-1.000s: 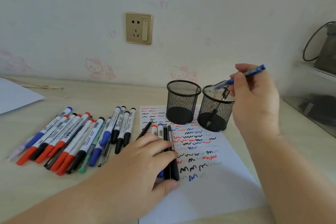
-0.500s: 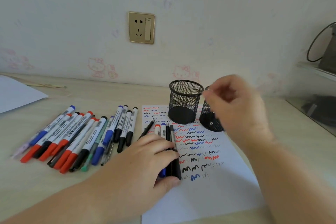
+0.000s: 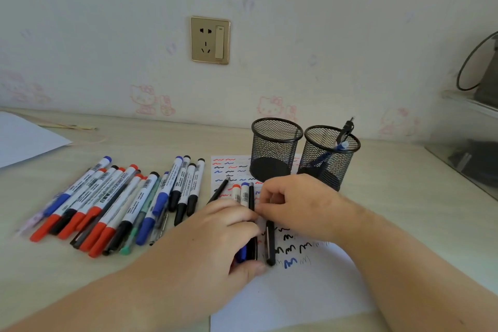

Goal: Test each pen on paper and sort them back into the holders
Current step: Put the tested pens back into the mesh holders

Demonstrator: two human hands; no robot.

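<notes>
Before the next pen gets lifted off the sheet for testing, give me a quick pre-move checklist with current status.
1. Right hand free of the previous pen: ok, it is down at the black pen, fingers curled at its upper end.
2. Firm pinch on that pen: cannot tell, the fingertips are hidden.
3. Left hand steadying the small pen group on the paper: ok.
4. Right holder upright, pens inside: ok.
5. Left holder upright and open for sorting: ok, it looks empty.
6. Blank paper left for a test scribble: ok, near edge unmarked.
</notes>
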